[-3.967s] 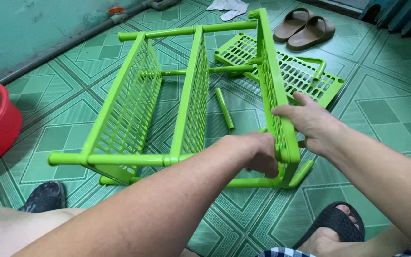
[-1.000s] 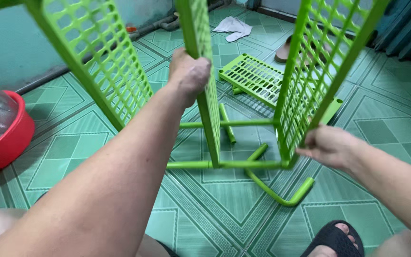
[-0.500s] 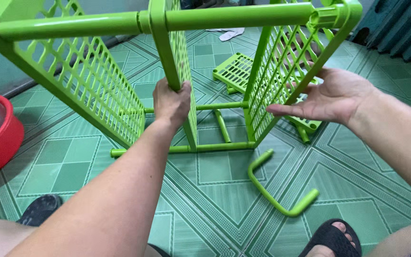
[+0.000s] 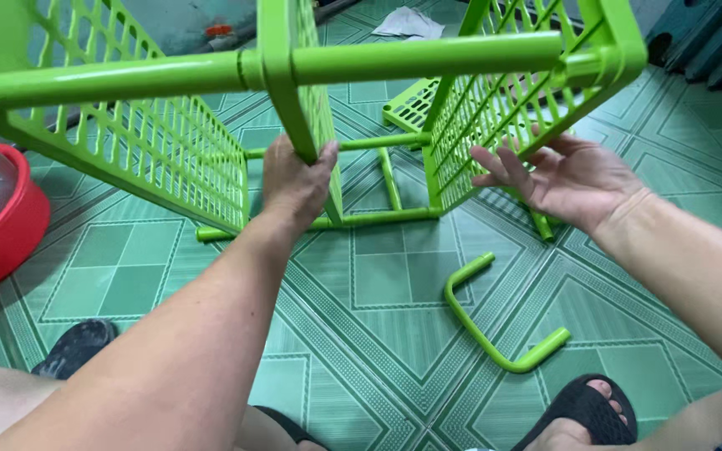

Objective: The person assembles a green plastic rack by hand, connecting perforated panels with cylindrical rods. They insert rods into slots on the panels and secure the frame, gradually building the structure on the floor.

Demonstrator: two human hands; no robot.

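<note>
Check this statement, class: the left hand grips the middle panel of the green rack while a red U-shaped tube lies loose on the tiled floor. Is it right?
Not quite. The head view shows the U-shaped tube is green, not red. The left hand does grip the middle panel of the green rack.

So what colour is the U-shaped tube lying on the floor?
Bright lime green U-shaped tube, clearest in the head view.

1 green rack (image 4: 211, 125) with 3 mesh panels, 1 loose mesh shelf (image 4: 411, 104), 1 U-shaped tube (image 4: 495, 326), 1 red basin (image 4: 10, 234), 1 white cloth (image 4: 411, 22), 2 hands.

Green patterned floor tiles (image 4: 378, 276); perhaps teal wall (image 4: 169, 25).
</note>
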